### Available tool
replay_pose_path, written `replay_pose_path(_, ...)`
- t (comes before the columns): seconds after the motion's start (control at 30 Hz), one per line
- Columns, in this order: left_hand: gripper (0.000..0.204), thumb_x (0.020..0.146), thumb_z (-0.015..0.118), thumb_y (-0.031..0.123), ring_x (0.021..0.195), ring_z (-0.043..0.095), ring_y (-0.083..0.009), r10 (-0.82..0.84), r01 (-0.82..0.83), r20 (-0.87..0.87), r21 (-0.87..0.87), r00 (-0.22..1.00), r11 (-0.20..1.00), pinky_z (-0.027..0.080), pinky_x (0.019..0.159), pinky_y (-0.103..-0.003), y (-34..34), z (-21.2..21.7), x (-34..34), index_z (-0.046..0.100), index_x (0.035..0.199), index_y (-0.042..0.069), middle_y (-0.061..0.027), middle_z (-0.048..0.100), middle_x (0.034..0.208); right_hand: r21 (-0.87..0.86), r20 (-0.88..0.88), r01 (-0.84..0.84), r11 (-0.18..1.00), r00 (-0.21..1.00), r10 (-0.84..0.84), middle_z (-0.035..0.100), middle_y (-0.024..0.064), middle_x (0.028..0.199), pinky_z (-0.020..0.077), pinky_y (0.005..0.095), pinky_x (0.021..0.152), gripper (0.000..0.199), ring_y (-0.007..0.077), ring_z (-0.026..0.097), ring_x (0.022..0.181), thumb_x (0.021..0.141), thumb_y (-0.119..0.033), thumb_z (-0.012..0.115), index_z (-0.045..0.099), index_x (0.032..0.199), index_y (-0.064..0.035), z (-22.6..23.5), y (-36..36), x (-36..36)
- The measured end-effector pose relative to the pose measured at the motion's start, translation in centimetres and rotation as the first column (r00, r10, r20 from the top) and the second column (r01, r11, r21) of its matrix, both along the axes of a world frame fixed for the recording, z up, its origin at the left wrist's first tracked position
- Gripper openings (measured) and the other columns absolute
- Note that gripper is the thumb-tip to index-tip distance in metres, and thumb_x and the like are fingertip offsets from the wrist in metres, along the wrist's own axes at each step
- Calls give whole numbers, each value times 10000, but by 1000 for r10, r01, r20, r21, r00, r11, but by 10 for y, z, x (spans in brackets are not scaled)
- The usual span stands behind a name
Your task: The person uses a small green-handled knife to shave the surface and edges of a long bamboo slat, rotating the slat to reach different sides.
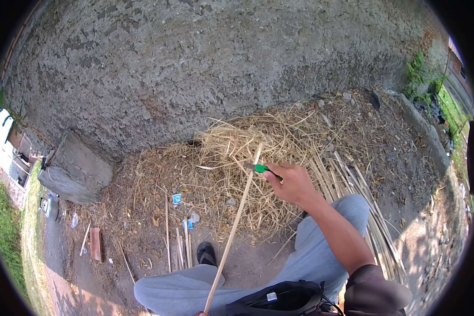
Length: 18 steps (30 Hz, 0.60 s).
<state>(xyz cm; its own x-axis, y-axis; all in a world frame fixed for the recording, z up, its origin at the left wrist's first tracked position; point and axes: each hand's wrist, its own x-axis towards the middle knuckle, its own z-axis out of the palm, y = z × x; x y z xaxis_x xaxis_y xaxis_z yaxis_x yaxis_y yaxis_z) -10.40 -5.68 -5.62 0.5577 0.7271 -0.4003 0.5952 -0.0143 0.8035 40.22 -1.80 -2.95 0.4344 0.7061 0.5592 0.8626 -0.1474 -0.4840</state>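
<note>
A long pale bamboo strip [231, 237] slants up from the lower edge, its far end over a heap of shavings. Only a sliver of my left hand [201, 314] shows at the lower edge, closed around the near end of the strip. My right hand [292, 184] is closed on a green and black knife [260, 168], which looks like a box cutter. Its short blade lies against the strip a little below the far tip. My right forearm comes in from the lower right, over my grey-trousered leg.
Curled shavings [247, 137] cover the ground before a rough grey wall [221, 63]. Several long strips [371, 221] lie by my right knee, and a few thinner sticks [180, 247] near my left foot. A concrete block [79, 168] and a broken brick [96, 244] are at left.
</note>
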Motion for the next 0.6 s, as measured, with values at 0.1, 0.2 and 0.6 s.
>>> replay_pose_path(0.1,488,1057,343,431,575,384,-74,-12,15,-83,35,996,999,336,507,-266,-4,2,-3,499,737,96,47,418,614,13,5,11,1000,1000,-11,629,85,669,477,429,478,290,299,614,544,921,-338,625,715,1067,-104,4,1,3)
replay_pose_path(0.2,488,1055,354,425,561,391,-83,9,-7,-62,39,998,999,343,499,-277,-5,0,-7,509,736,89,36,424,593,-4,29,35,999,999,-35,637,83,674,482,427,483,272,296,622,557,912,-335,633,720,1053,-120,9,1,8)
replay_pose_path(0.6,463,1054,375,364,516,427,-122,-72,76,-51,68,996,995,371,481,-313,-2,26,1,515,729,66,-1,447,557,-78,38,250,965,968,-248,635,81,688,462,417,484,229,293,615,553,892,-321,655,728,1009,-138,7,13,11)
